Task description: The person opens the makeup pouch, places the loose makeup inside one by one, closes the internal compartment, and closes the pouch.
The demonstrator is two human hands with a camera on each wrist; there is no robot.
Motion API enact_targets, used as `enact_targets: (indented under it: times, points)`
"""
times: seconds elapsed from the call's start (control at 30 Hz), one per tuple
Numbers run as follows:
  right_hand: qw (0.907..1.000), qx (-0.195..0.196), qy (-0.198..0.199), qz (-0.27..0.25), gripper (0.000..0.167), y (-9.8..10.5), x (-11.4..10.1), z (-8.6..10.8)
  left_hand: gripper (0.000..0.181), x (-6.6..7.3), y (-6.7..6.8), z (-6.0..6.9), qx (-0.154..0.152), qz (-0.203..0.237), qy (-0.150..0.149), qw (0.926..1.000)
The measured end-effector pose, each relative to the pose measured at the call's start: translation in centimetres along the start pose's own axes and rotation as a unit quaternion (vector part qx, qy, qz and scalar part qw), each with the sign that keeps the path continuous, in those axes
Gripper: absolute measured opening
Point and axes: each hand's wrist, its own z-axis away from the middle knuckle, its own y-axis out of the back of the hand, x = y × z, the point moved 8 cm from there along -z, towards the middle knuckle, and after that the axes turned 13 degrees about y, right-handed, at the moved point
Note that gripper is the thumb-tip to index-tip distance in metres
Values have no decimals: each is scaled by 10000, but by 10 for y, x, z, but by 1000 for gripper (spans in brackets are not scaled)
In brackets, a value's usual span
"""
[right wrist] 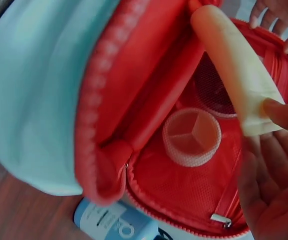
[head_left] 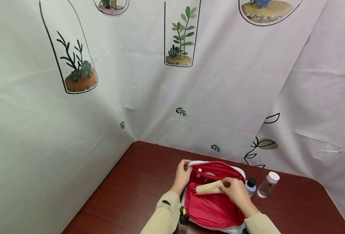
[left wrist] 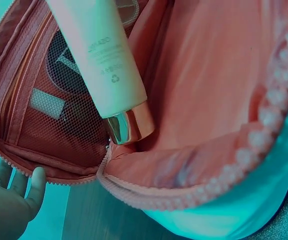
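While I had the right hand pinching the flat end of the tube, its thumb pressed one face and its fingers bent behind the other, with just the tube's thickness between them. The tube slanted across the mouth of the bag, its coppery cap toward the person's left, down by the fold at the side. I could not tell whether the cap touched the lining. I had the left hand at the bag's far left corner, thumb and fingers on either side of the rim and only slightly parted around it.

The bag lay unzipped on the table, red within and pale blue outside. Through my left wrist view I made out printing on the tube and, behind the mesh, a dark disc and a small white piece. My right wrist view gave me a round box split in three, in the same half of the bag. A blue bottle with a black top stood just beside the bag's right side, and a clear bottle with a white lid stood near it. Against the bag's left side I saw a black charm.
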Motion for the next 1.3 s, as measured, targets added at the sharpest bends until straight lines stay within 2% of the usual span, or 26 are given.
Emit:
enact_targets:
  times: [0.17,0.33,0.5,0.77,0.97,1.13,1.3]
  points:
    - [9977,-597,31,317,5,-6,8,3,19,0,-1,0,-40,14,-37,10000]
    - [9932,-1043,-36,513,11,-13,19,9,18,-1,-1,0,-28,-3,23,10000]
    - [9933,-1043,-188,458,13,-18,29,16,18,-1,-1,0,-54,-44,66,10000]
    - [9902,-1218,-409,546,5,-27,42,21,18,-1,-2,-1,-32,-27,52,10000]
    - [9908,-1174,-397,548,9,-27,46,22,19,-2,-2,-1,-40,-13,46,10000]
    - [9919,-1095,-503,392,14,-17,51,22,19,-1,-3,0,-69,-30,85,9999]
    - [9922,-969,-636,460,15,10,59,21,18,-3,-3,-1,-76,-8,94,9999]
